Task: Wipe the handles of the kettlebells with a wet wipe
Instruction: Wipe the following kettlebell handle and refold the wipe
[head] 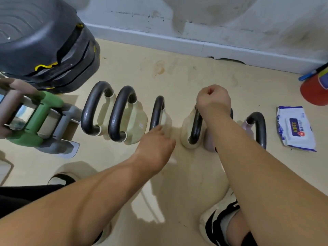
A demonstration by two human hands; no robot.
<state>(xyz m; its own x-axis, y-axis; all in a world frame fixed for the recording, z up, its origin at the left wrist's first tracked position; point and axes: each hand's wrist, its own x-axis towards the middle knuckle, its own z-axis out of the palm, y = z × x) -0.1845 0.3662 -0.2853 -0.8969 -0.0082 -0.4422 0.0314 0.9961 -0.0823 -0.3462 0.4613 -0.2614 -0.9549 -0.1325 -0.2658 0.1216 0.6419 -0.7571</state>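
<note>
Several kettlebells with black handles and pale bodies stand in a row on the beige floor. My right hand (213,101) is curled in a fist round the top of one cream kettlebell's handle (196,128). No wipe shows in that fist. My left hand (156,148) reaches to the neighbouring kettlebell (157,112) on the left, with its blurred fingertips touching where the handle meets the cream body. Two larger kettlebells (122,114) stand further left and a pinkish one (259,128) stands to the right. A pack of wet wipes (294,128) lies flat on the floor at the right.
Green and grey dumbbells (35,121) lie at the left, below a dark stacked step platform (44,41). A red object (316,91) sits at the right edge near the wall's skirting (177,41). My shoes (220,221) are at the bottom of the view.
</note>
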